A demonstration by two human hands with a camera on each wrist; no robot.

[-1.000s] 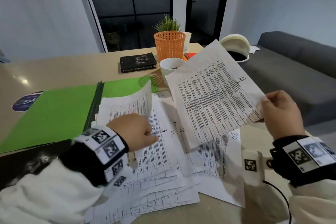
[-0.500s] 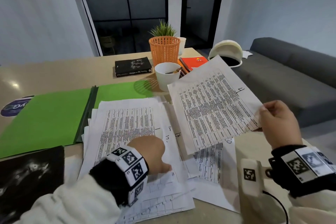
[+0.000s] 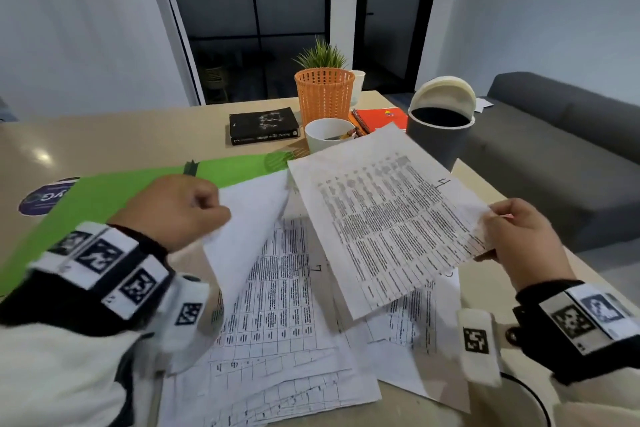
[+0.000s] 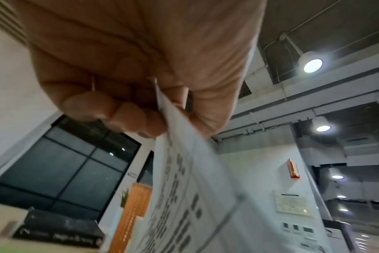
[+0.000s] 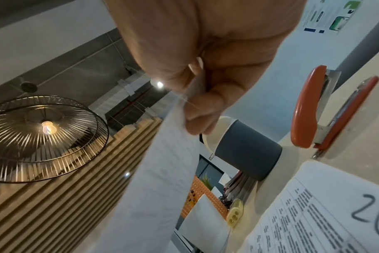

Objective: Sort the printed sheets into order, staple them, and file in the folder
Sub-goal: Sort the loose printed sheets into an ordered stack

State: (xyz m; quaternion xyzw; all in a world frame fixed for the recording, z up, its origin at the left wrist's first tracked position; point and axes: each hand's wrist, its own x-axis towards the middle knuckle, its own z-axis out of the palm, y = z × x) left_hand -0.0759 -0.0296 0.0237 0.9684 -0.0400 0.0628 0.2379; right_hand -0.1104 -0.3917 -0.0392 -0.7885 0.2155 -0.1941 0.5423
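Observation:
A loose pile of printed sheets [image 3: 277, 322] with hand-written numbers lies spread on the table in front of me. My right hand [image 3: 512, 239] pinches the right edge of the sheet marked 4 [image 3: 388, 222] and holds it tilted above the pile; the right wrist view shows the same sheet [image 5: 162, 171] between thumb and fingers. My left hand [image 3: 180, 208] pinches the corner of another sheet [image 3: 249, 225] and lifts it off the pile, its blank back up; the left wrist view shows this sheet [image 4: 184, 188]. The open green folder [image 3: 104, 198] lies at the left. An orange stapler [image 5: 309, 109] sits by my right hand.
Behind the papers stand a white cup [image 3: 329, 137], an orange mesh basket [image 3: 323, 94], a black book [image 3: 263, 125], an orange notebook [image 3: 381, 118] and a grey bin with a white swing lid [image 3: 440, 128]. A grey sofa [image 3: 554, 149] lies beyond the table's right edge.
My left hand rose from the lower pile towards the folder and now lifts a sheet by its corner. The right hand keeps holding sheet 4 in about the same place.

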